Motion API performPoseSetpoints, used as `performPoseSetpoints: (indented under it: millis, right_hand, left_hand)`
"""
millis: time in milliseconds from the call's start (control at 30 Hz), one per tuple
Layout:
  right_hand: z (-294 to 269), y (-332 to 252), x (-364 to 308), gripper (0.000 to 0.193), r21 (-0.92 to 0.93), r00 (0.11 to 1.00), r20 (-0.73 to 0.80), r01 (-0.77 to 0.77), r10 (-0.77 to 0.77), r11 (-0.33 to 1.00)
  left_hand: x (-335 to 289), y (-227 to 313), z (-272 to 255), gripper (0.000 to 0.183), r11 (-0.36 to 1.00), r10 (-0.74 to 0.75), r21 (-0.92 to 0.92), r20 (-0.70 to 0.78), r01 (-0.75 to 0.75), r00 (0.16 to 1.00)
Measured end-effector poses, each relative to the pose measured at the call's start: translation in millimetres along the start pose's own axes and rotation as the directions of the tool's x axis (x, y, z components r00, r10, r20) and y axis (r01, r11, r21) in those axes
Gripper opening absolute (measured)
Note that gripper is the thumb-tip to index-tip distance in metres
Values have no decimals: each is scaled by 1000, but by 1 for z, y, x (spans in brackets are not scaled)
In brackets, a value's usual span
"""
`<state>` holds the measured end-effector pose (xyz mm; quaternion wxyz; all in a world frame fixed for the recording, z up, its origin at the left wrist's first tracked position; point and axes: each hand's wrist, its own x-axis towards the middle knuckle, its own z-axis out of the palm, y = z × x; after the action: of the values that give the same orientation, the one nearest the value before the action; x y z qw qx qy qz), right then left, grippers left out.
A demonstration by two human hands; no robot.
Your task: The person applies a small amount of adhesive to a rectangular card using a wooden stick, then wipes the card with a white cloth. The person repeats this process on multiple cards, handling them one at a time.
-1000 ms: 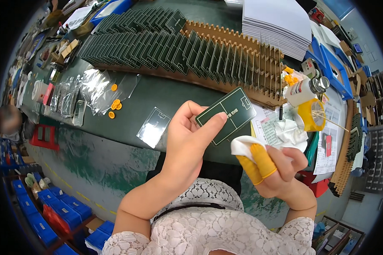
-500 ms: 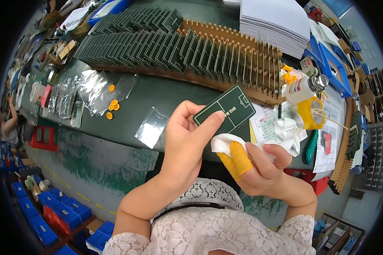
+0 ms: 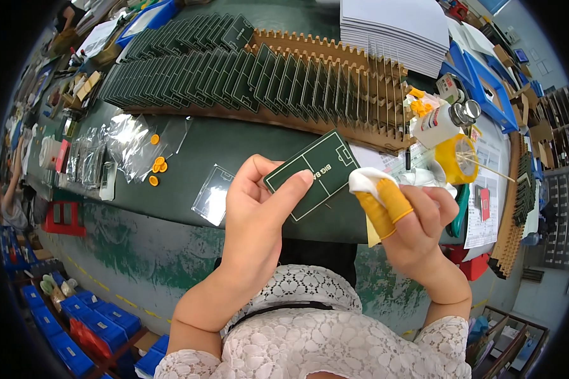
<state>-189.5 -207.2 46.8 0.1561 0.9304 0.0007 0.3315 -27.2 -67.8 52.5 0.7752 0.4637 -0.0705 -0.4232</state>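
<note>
A dark green rectangular plate [image 3: 338, 158] with white printed lines and lettering is pinched in my left hand [image 3: 254, 215], the thumb lying across its face. It tilts up toward the right, over the table's front edge. My right hand [image 3: 417, 230] is closed on a white cloth [image 3: 364, 179] wrapped over its fingertips. Yellow finger cots [image 3: 385, 210] cover two of its fingers. The cloth is close to the plate's right end; whether they touch I cannot tell. Left of my left hand, a clear film piece with a printed outline [image 3: 214, 192] lies on the table.
Brown slotted racks [image 3: 385, 136] hold rows of similar green plates [image 3: 189, 79] across the back. To the right are a white bottle [image 3: 439, 126], a yellow tape roll [image 3: 452, 161] and a paper stack [image 3: 392, 31]. Orange finger cots [image 3: 160, 165] and plastic bags [image 3: 133, 136] lie left.
My right hand with the cloth has moved right and up, from the plate's lower edge to its right end. My left hand and the plate sit slightly further left, as does the whole view.
</note>
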Motion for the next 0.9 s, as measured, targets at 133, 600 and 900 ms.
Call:
performPoseSetpoints:
  millis: [133, 600, 900]
  right_hand:
    - [3, 7, 1, 29, 20, 995, -14, -98, 98, 995]
    - [1, 29, -14, 29, 663, 379, 705, -653, 599, -367]
    - [-2, 28, -12, 36, 541, 294, 839, -537, 458, -647]
  left_hand:
    - [1, -1, -5, 16, 1000, -3, 15, 5, 3, 1000]
    - [4, 4, -26, 21, 899, -288, -360, -56, 249, 956]
    - [17, -2, -42, 12, 717, -322, -623, 103, 313, 941]
